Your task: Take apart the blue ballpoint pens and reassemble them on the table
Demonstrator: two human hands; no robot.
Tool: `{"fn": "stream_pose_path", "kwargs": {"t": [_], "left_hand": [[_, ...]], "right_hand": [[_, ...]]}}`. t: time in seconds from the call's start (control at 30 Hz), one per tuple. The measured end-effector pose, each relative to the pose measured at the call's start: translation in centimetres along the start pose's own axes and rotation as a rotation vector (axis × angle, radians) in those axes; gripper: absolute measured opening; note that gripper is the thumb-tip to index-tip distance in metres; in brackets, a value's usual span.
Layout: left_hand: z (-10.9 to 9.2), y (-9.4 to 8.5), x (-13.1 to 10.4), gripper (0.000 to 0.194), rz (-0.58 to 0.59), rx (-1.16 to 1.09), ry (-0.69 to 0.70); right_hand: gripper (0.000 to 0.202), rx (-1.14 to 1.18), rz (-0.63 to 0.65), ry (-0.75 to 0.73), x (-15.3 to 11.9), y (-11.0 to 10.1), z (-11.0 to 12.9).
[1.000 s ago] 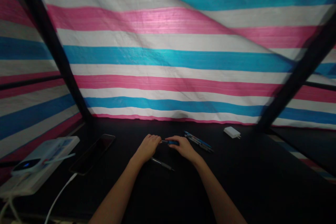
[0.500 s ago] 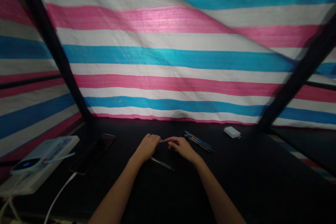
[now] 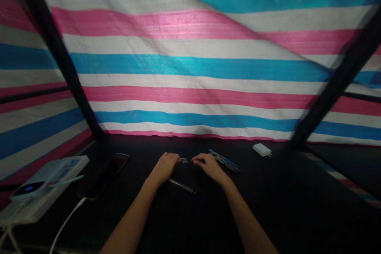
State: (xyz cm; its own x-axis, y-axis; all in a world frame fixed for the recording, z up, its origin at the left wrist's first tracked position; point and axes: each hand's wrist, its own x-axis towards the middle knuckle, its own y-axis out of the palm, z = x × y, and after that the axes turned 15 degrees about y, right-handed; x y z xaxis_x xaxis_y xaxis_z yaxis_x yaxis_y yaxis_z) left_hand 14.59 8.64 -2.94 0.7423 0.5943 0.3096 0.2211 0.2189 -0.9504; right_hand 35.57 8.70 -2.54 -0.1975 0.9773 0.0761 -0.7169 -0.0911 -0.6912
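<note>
My left hand [image 3: 167, 166] is closed around a slim pen, most of it hidden in the fingers. A clear and silvery stretch of that pen [image 3: 183, 160] shows between my two hands. Thumb and forefinger of my right hand [image 3: 207, 165] pinch at a small dark piece at its right end; whether the two are joined I cannot tell. On the black table just below my hands lies a pen with a dark grip [image 3: 182, 185], its tip pointing right. Beside my right hand lie several pens [image 3: 224, 159], blue and dark, close together.
A white charger plug [image 3: 262, 150] lies at the back right of the black table [image 3: 282, 198]. To the left are a dark phone [image 3: 104, 176] with a white cable and a pale device [image 3: 32, 186] on a white box [image 3: 76, 162]. Striped sheeting [image 3: 190, 99] and black posts enclose the table.
My hands have moved slightly apart, so more of the clear pen part shows between them. The pens, phone and charger plug lie where they were.
</note>
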Motion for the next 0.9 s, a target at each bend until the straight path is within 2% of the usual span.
{"fn": "stream_pose_path", "kwargs": {"t": [0.3,0.47,0.5,0.57,0.63,0.7,0.8,0.9], "left_hand": [[0.2,-0.5,-0.1,0.019,-0.008,0.001,-0.054],[-0.3,0.3,0.2,0.017,0.003,-0.032,0.030],[-0.4,0.5,0.3,0.017,0.004,-0.039,0.046],[-0.5,0.8,0.3,0.015,-0.001,-0.045,0.060],[-0.5,0.8,0.4,0.015,-0.016,-0.035,0.050],[-0.3,0.8,0.3,0.015,-0.033,-0.028,0.042],[-0.1,0.5,0.2,0.014,-0.047,-0.020,0.040],[-0.1,0.4,0.1,0.014,-0.065,-0.012,0.034]], "right_hand": [[0.022,-0.058,-0.102,0.084,0.2,-1.2,-0.5],[0.022,-0.023,-0.011,0.000,-0.3,-0.3,0.3],[0.024,0.005,0.009,-0.022,-0.5,0.1,0.5],[0.041,0.080,0.021,-0.057,-0.6,0.6,0.7],[0.054,0.150,-0.017,-0.060,-0.5,1.0,0.7],[0.043,0.180,-0.043,-0.048,-0.3,1.0,0.6],[0.014,0.137,0.019,-0.004,-0.2,0.6,0.5],[0.019,0.067,-0.028,0.023,-0.3,0.2,0.5]]}}
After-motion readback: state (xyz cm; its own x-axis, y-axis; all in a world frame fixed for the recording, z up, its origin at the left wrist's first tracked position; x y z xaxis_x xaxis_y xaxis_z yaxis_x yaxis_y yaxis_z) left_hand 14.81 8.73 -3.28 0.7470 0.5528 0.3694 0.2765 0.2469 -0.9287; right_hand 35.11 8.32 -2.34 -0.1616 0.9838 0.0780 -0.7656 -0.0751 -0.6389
